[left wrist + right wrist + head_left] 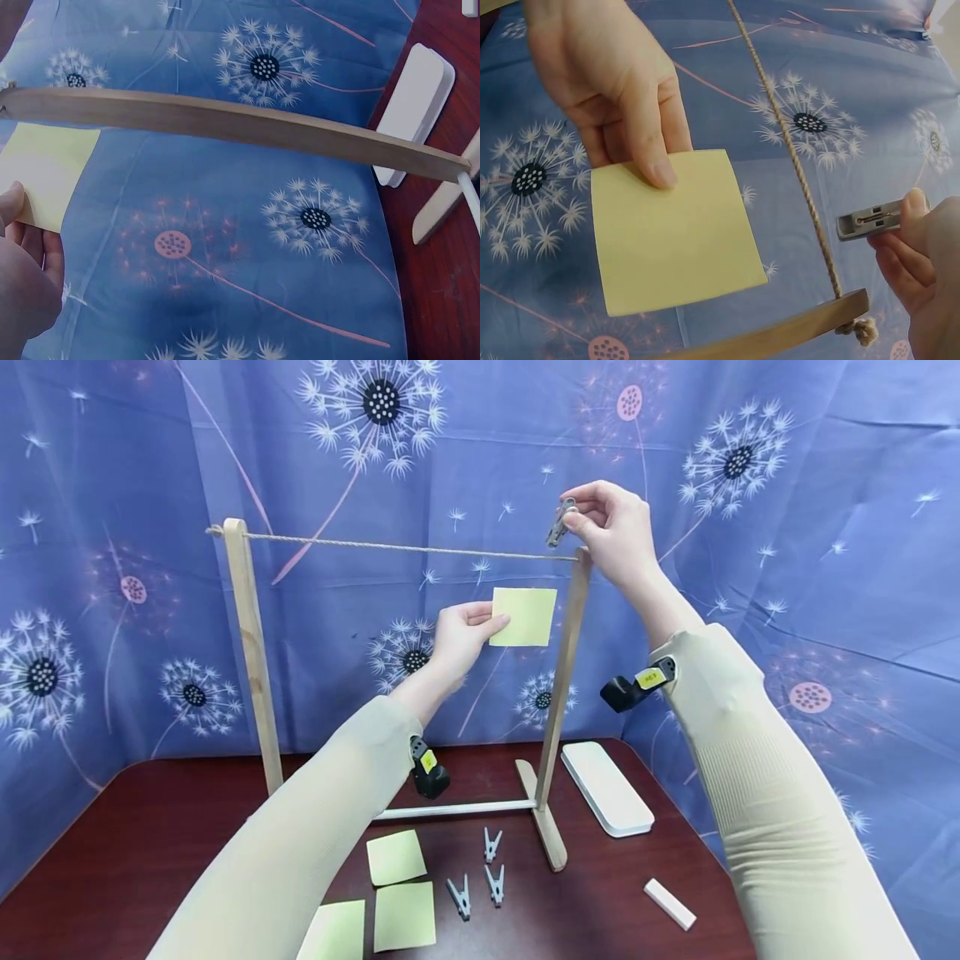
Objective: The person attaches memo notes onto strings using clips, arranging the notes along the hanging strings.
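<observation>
My left hand (462,639) pinches a yellow sticky note (529,617) by its left edge, thumb in front. The note hangs a little below the twine (412,550) near the right post of a wooden frame. Above the top of that post, my right hand (615,527) pinches a grey clothespin (560,522) between thumb and fingers. In the right wrist view the clothespin (871,219) points toward the twine (795,154), apart from it. The note (676,232) is on the other side of the twine there.
On the dark red table (600,893) lie several yellow notes (405,916) and three grey clothespins (494,885). A white case (607,789) lies right of the frame's foot (551,839), with a small white bar (670,904) nearer. The left post (255,652) stands behind my left arm.
</observation>
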Available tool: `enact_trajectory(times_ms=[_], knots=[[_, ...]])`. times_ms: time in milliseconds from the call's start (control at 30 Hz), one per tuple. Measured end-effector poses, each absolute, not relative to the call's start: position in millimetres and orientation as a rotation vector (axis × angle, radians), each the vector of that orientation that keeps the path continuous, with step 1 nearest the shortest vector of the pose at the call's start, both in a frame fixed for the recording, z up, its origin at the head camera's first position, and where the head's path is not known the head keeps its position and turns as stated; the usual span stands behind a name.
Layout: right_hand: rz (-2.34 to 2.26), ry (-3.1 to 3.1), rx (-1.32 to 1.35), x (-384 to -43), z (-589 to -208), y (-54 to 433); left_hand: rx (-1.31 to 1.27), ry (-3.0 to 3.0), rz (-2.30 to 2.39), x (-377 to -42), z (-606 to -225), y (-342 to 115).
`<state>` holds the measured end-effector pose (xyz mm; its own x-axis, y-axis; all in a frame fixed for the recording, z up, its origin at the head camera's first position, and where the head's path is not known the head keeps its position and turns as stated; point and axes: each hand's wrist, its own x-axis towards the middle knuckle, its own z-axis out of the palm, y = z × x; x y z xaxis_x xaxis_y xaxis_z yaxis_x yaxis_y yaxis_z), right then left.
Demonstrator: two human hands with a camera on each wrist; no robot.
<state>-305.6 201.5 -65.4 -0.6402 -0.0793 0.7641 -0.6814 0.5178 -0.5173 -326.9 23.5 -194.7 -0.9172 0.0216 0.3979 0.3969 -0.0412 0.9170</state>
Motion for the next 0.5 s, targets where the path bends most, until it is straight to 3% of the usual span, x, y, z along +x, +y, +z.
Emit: enact_trajectory(times_ms=[500], knots=[[1.110,-2.219,0.525,-303,-59,196,-0.446,-1.890,-2.064,-328,-181,35]])
